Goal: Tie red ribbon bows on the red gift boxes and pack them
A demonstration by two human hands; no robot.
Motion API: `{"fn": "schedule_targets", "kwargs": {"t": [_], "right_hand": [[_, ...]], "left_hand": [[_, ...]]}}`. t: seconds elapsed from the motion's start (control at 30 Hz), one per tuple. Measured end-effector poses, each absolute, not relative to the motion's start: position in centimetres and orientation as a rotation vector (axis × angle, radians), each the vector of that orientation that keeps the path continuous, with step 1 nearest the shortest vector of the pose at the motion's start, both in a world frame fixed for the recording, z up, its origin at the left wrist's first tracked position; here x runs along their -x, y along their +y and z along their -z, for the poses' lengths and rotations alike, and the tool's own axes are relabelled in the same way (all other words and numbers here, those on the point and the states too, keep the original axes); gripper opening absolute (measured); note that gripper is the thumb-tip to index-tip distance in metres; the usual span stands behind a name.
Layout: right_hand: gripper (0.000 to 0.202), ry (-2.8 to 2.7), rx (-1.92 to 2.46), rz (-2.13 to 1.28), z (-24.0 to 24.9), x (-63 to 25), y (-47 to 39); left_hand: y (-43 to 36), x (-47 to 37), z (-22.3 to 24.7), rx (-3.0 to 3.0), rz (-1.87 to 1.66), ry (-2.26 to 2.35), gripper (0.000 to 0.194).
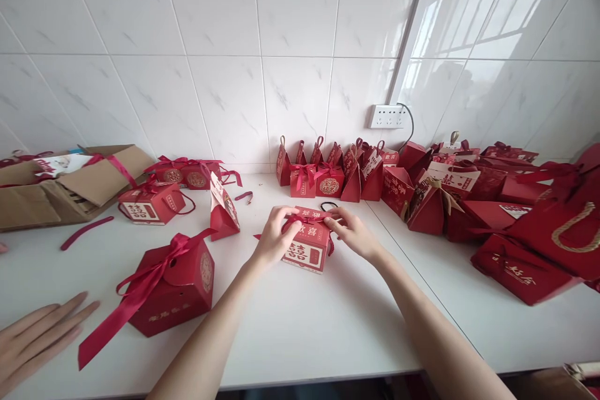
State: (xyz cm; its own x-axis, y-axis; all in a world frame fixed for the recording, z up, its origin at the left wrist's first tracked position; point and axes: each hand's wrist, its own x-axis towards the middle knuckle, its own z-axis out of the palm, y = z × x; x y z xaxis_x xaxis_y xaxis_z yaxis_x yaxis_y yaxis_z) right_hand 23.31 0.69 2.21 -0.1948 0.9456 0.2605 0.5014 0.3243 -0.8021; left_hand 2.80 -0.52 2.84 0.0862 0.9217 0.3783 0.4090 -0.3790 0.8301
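Note:
Near the middle of the white table (300,337) sits a small red box (305,250) with a white label on its front and a dark red ribbon at its top. My left hand (276,236) grips the box's upper left edge, its thumb pressed on the top. On the upper right, my right hand (351,232) pinches the ribbon by the box's top. A black cord loop shows just behind the box. Left of my hands stand a red triangular box (224,215) and a larger red box (180,287) with a long ribbon trailing toward the front.
Another person's hand (42,337) lies at the left edge. An open cardboard box (84,190) stands at the back left, near a labelled red box (152,203). Red boxes (329,181) line the wall, and many more crowd the right. A power strip (389,116) is on the wall.

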Motion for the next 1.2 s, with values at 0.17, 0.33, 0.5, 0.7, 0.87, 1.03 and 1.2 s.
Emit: {"fn": "schedule_targets", "kwargs": {"t": [0.17,0.33,0.5,0.7,0.87,1.03,1.2], "right_hand": [[0.024,-1.851,1.330,-0.489,-2.6,-24.5,1.2],[0.020,-1.729,1.334,-0.206,-1.5,-25.4,2.4],[0.024,-1.551,1.342,0.031,-1.7,-25.5,3.6],[0.029,-1.613,1.392,0.185,-7.7,-23.2,3.8],[0.028,-1.783,1.368,0.069,-13.2,-20.9,2.4],[0.038,-1.743,1.192,-0.367,-15.0,-19.5,1.0],[0.044,-1.635,0.920,-0.640,-15.2,-20.4,0.9]], "left_hand": [[-0.2,-1.2,-3.6,-1.601,-0.873,1.311,0.042],[-0.1,0.5,-4.3,-1.627,-0.718,1.413,0.047],[-0.1,1.6,-5.0,-1.647,-0.804,1.422,0.030],[0.1,1.2,-6.6,-1.609,-0.968,1.324,0.022],[0.5,-0.4,-10.5,-1.545,-1.181,1.068,0.025],[0.8,-3.0,-13.6,-1.489,-1.142,0.716,0.031],[0.9,-4.0,-14.3,-1.495,-1.324,0.593,0.025]]}}
